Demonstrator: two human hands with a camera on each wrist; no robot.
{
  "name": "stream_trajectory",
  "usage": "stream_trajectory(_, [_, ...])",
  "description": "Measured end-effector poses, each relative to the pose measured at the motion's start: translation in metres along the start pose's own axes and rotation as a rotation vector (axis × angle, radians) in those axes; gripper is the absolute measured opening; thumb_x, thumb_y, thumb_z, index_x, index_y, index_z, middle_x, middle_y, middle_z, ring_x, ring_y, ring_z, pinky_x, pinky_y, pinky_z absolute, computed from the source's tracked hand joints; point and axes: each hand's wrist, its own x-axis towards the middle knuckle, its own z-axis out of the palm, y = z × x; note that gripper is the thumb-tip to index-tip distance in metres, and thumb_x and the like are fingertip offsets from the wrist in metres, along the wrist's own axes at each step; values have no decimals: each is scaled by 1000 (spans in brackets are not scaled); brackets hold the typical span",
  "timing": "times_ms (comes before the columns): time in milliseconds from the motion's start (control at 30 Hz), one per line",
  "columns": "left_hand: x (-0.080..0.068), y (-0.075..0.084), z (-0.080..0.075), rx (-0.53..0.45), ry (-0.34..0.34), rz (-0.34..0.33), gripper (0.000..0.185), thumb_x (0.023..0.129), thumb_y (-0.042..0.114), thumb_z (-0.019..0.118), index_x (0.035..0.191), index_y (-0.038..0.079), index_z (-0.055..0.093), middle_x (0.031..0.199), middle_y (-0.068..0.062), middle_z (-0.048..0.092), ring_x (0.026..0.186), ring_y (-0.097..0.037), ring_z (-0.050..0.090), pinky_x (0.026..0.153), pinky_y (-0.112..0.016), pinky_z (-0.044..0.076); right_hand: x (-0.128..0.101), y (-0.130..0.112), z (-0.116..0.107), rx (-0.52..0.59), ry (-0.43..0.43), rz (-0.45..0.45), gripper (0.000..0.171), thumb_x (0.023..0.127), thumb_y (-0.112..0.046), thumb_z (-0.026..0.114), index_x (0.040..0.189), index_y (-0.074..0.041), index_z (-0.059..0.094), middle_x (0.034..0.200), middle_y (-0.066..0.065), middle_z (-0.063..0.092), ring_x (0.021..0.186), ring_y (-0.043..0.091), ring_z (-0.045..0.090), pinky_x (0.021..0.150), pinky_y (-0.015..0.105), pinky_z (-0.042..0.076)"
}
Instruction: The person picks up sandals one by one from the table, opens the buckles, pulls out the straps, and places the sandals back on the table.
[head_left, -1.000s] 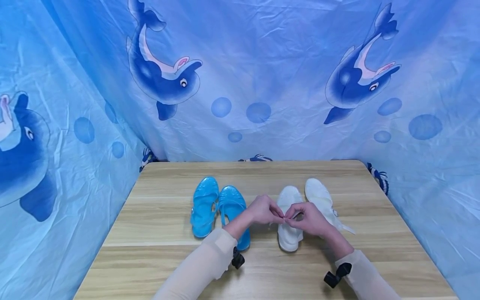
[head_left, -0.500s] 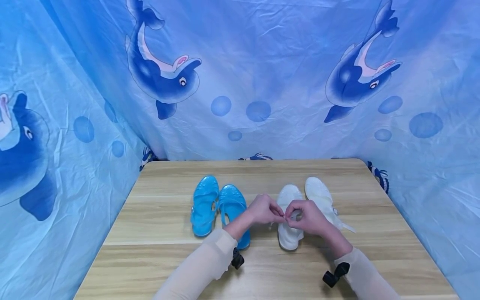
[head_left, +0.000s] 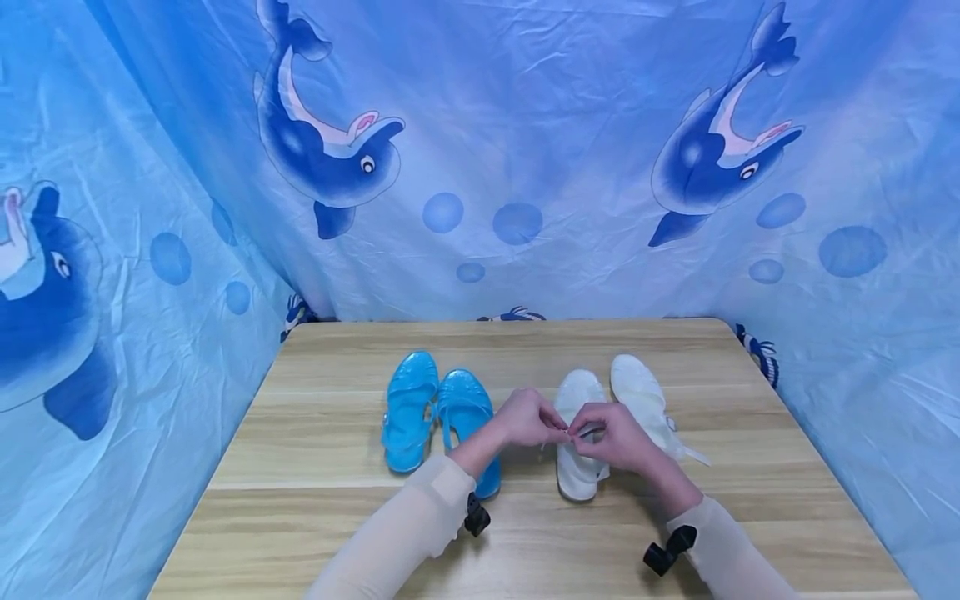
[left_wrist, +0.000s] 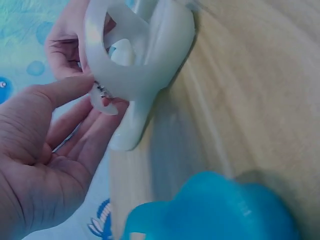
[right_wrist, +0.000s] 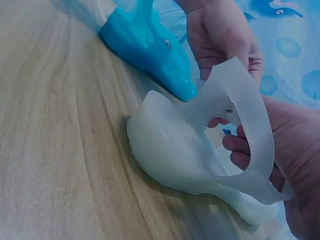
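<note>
Both hands barely shift vs. 0.5 s ago; white sandal (head_left: 578, 467) sits a touch nearer the table's 6 o'clock edge. Left hand (head_left: 527, 419) and right hand (head_left: 617, 435) pinch its ankle strap (right_wrist: 248, 116) at the buckle, fingers curled on it, prob. to work the fastening. Sandal: translucent white jelly, sole on wooden table (head_left: 315, 467), heel toward 6 o'clock. Blue pair (head_left: 438, 417) lies at 9 o'clock, second white sandal (head_left: 641, 392) at 2 o'clock.
</note>
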Motion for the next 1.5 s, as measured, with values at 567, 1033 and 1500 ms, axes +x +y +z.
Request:
stream_trajectory(567, [1, 0, -3, -17, -21, -36, 11, 92, 27, 86, 87, 17, 87, 69, 9, 76, 65, -5, 63, 62, -20, 49, -2, -2, -4, -70, 18, 14, 28, 81, 3, 81, 89, -23, 77, 89, -9, 76, 82, 3, 71, 75, 32, 63])
stream_trajectory(1033, [-3, 3, -2, -19, -16, -60, 12, 90, 30, 88, 91, 19, 87, 78, 8, 79, 71, -6, 66, 64, -21, 52, -5, -8, -9, -109, -30, 124, 21, 87, -8, 86, 92, -28, 79, 91, -16, 78, 89, 10, 72, 81, 33, 61])
stream_trajectory(1500, [-2, 2, -2, 3, -7, -25, 12, 89, 31, 89, 91, 18, 88, 74, 10, 78, 68, -2, 65, 62, -19, 50, 0, -17, -9, -223, -9, -42, 21, 83, -6, 88, 91, -25, 82, 91, -14, 79, 89, 5, 71, 81, 40, 61])
